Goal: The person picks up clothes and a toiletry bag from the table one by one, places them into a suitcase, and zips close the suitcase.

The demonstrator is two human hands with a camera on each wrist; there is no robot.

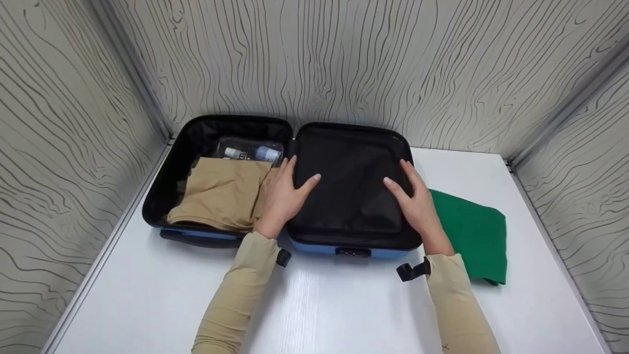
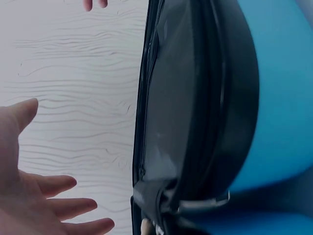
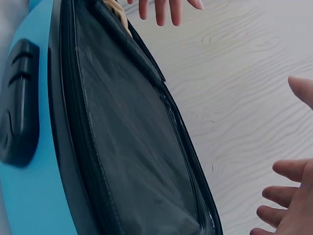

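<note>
Open suitcase (image 1: 167, 184) on bench (image 1: 344, 309), left half has folded tan cloth (image 1: 223, 189), clear pouch (image 1: 250, 149) far side; left grip (image 1: 282, 196) wide over middle join; black panel (image 1: 351, 196) in right half; right grip (image 1: 417, 204) wide over its right edge; folded green cloth (image 1: 474, 236) at right

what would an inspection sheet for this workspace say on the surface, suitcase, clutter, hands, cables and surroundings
Surface: white tabletop, partly covered
Job's things: blue suitcase lying open; folded khaki garment, clear pouch in its left half; folded green cloth beside it
Clutter: nothing seen
Hands: left hand over the suitcase's middle, right hand over its right edge, fingers extended, neither gripping anything
Cables: nothing seen
Surroundings: wood-grain-patterned panels on three sides, grey corner strips
</note>
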